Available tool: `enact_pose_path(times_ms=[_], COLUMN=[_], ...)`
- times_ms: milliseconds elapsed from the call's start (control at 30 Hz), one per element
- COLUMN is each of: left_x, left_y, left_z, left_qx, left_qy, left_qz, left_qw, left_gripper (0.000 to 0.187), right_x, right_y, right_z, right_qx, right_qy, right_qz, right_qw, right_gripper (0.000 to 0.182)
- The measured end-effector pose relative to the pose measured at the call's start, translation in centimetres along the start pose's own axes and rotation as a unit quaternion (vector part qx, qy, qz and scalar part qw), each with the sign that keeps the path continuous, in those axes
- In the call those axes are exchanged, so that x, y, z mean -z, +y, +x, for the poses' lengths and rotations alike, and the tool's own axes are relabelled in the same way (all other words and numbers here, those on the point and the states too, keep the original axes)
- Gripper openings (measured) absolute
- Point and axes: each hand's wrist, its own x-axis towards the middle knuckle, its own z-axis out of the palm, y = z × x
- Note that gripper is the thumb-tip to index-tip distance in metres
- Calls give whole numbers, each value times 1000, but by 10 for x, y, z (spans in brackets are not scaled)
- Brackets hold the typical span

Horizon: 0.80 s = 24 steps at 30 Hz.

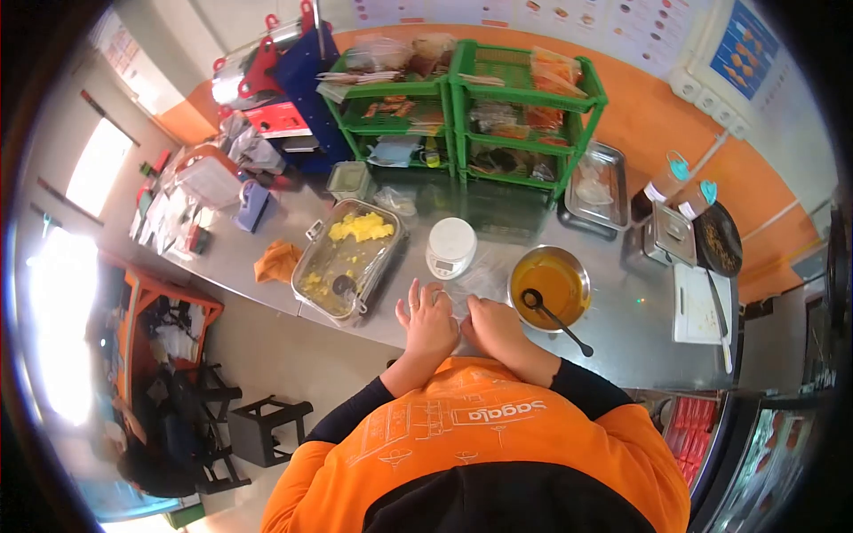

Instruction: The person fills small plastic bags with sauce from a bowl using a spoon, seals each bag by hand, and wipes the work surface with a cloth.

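My left hand [429, 324] and my right hand [493, 329] are close together at the counter's front edge. Between them is thin clear plastic [480, 281], seemingly a bag, spreading onto the steel. My left hand pinches it on its inner side, with the other fingers raised; the fingers of my right hand are curled closed on it. Just beyond stands a white digital scale [451, 249]. To the right, a steel bowl [587, 293] of orange-brown sauce has a black ladle [558, 322] resting in it. A glass container [333, 266] with yellow mash and a dark spoon is on the left.
Green racks [458, 111] of packets line the back. A steel tray [597, 191], sauce bottles [668, 178], a lidded steel box [668, 235] and a knife [718, 311] on a white cutting board [695, 306] are at right. An orange cloth [279, 261] lies left; black stools [267, 431] stand below.
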Motion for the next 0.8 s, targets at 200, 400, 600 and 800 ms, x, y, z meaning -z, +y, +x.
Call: enact_pose_path(times_ms=[200,400,600,800], left_x=[-26,15,-2,10], left_y=[-7,18,17,24], left_z=[5,9,17,16], left_qx=[-26,-216,-182,-113], left_qy=[-9,-110,-118,-37], left_qz=[24,-133,-126,-142], left_qw=[999,961,968,983], left_gripper=[35,50,45,37], right_x=[-9,14,54,53], right_y=[24,59,41,35], right_z=[3,-2,-8,-4], right_qx=[-12,18,-68,160], right_qy=[15,-20,-63,64], right_qz=[110,262,308,184], right_qw=[994,965,947,968], right_gripper=[29,34,27,12])
